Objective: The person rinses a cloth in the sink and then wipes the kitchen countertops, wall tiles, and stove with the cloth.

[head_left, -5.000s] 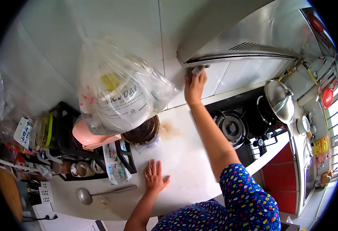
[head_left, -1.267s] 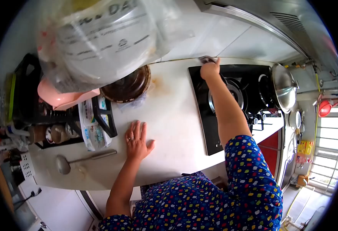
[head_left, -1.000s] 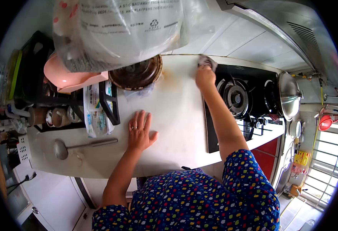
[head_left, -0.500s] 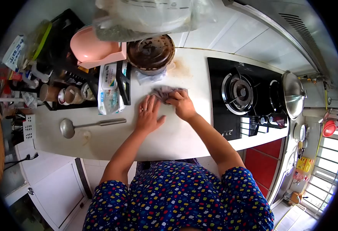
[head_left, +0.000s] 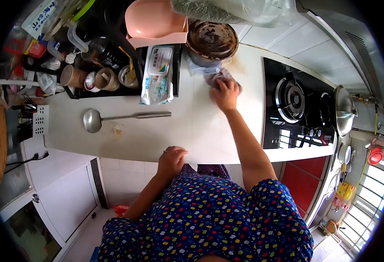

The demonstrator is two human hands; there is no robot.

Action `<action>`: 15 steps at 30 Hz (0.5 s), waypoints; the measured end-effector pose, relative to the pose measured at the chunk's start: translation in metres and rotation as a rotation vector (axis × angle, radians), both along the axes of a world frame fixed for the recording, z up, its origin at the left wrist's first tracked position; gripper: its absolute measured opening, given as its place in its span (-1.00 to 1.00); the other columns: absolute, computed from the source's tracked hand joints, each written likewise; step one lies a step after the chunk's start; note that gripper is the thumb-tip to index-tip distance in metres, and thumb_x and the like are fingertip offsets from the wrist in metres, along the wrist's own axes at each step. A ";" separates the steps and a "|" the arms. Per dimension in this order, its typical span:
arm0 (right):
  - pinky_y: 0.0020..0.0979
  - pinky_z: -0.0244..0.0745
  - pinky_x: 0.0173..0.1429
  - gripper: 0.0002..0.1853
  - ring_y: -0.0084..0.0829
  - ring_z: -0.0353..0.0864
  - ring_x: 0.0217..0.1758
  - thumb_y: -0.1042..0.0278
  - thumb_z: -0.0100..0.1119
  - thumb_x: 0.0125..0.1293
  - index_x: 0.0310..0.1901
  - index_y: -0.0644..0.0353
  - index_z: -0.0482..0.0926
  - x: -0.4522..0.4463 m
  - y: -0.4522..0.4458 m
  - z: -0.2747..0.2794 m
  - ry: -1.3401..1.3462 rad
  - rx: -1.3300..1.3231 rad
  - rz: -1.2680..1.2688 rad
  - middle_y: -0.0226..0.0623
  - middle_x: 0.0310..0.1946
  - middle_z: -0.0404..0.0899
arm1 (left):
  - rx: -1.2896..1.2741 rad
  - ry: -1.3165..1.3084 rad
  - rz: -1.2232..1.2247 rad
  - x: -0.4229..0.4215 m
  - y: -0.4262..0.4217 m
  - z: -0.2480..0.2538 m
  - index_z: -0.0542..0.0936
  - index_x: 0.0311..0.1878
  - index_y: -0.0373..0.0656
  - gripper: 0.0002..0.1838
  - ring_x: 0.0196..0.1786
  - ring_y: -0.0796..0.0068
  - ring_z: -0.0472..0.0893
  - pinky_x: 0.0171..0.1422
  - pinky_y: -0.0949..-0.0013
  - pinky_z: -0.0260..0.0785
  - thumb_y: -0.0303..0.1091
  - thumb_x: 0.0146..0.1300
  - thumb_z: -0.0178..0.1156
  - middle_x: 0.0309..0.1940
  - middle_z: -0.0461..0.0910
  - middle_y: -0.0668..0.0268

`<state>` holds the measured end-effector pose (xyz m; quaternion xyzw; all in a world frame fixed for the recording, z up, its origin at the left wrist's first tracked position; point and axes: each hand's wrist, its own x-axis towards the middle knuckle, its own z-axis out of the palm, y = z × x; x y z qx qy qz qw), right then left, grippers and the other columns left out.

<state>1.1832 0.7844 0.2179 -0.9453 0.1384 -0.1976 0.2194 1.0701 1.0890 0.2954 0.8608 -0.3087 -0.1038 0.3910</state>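
A crumpled greyish cloth (head_left: 216, 77) lies on the white countertop (head_left: 209, 126), with my right hand (head_left: 226, 94) closed over it and pressing it down. Just behind the cloth stands a round pot with a brown, stained lid (head_left: 211, 40), its base in clear plastic. A brownish stain marks the counter to the pot's right. At the counter's front edge rests my left hand (head_left: 172, 160), its fingers curled together and nothing visible in them. A steel ladle (head_left: 92, 121) lies to the left on the counter.
To the right is a black gas stove (head_left: 292, 98) with a domed steel lid (head_left: 345, 111). A pink bin (head_left: 155, 22), a wipes pack (head_left: 158, 74) and several jars (head_left: 73, 77) fill the back left. A plastic bag (head_left: 244, 11) hangs above the pot.
My right hand moved with the cloth from the stove's back corner to my left hand, then back beside the pot. My left hand drew back to the counter edge and curled. The view shifted.
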 end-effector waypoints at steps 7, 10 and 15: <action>-0.13 0.30 0.08 -0.81 -0.15 0.44 -0.08 0.47 0.31 -0.15 -0.41 0.02 0.62 -0.057 0.080 0.013 -0.163 0.115 0.369 -0.32 -0.22 0.48 | 0.019 0.010 -0.062 0.024 0.042 0.010 0.65 -0.21 -0.13 -0.81 -0.23 0.17 0.61 -0.17 0.18 0.48 -0.55 0.10 0.17 -0.32 0.63 0.24; -0.09 0.31 0.06 -0.85 -0.14 0.44 -0.09 0.50 0.29 -0.15 -0.46 0.07 0.57 -0.124 0.082 0.032 -0.046 0.119 0.462 -0.30 -0.25 0.45 | 0.043 -0.023 -0.035 0.038 0.051 0.016 0.65 -0.18 -0.13 -0.80 -0.24 0.15 0.61 -0.16 0.18 0.46 -0.54 0.14 0.14 -0.33 0.63 0.23; -0.01 0.30 0.13 -0.83 -0.13 0.45 -0.01 0.41 0.28 -0.17 -0.44 0.10 0.57 -0.263 0.059 0.046 0.116 0.047 0.403 -0.28 -0.19 0.48 | 0.070 0.008 -0.017 0.043 0.084 0.011 0.66 -0.18 -0.13 -0.82 -0.21 0.15 0.61 -0.11 0.18 0.46 -0.53 0.19 0.13 -0.30 0.64 0.21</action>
